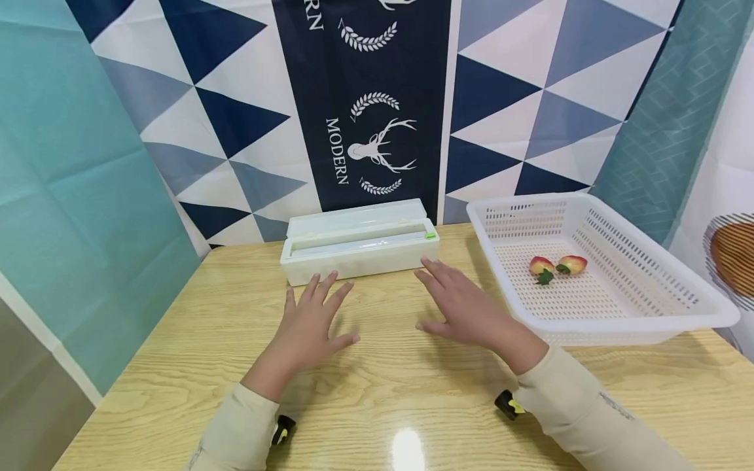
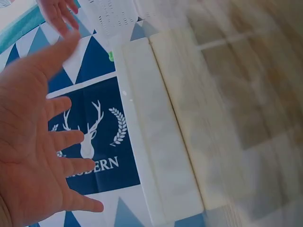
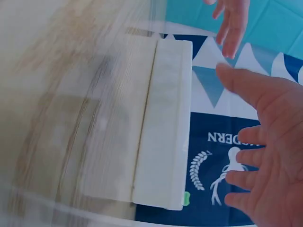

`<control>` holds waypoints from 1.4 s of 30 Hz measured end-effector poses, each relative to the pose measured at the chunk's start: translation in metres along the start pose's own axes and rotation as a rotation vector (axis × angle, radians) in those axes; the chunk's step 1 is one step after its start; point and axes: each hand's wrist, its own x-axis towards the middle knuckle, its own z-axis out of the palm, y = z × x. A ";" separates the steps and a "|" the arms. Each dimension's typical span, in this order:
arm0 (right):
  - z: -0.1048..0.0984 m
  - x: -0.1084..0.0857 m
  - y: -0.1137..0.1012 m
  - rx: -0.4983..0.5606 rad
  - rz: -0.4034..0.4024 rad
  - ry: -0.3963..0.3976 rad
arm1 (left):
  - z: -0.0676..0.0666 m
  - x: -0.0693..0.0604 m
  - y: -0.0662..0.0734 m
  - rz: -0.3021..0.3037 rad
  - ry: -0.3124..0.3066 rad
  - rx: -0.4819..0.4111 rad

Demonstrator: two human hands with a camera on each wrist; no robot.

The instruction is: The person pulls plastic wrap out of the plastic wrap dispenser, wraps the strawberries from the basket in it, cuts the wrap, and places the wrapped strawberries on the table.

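A long white box (image 3: pixel 163 127) stretches down the middle of the view, a green tab (image 3: pixel 186 198) at its lower right corner. The right hand (image 3: pixel 272 153) fills the right side, fingers (image 3: pixel 247 178) spread, apart from the box. The left hand (image 3: pixel 233 21) shows partly at the top. Blurred wood grain marks the table (image 3: pixel 38 113); a dark cloth panel (image 3: pixel 202 125) bears inverted white lettering (image 3: pixel 221 137).

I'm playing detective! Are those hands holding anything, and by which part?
Nothing is held: the left hand and right hand are both empty, near the long, white, rectangular, plastic-looking box.
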 end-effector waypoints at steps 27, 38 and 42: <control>0.022 0.119 0.058 0.218 0.277 0.071 | 0.012 0.083 -0.079 -0.028 0.185 -0.254; 0.020 0.144 0.082 0.102 0.320 -0.249 | -0.010 0.108 -0.115 -0.140 -0.049 -0.241; 0.014 0.151 0.088 0.079 0.316 -0.315 | -0.025 0.116 -0.125 -0.197 -0.129 -0.244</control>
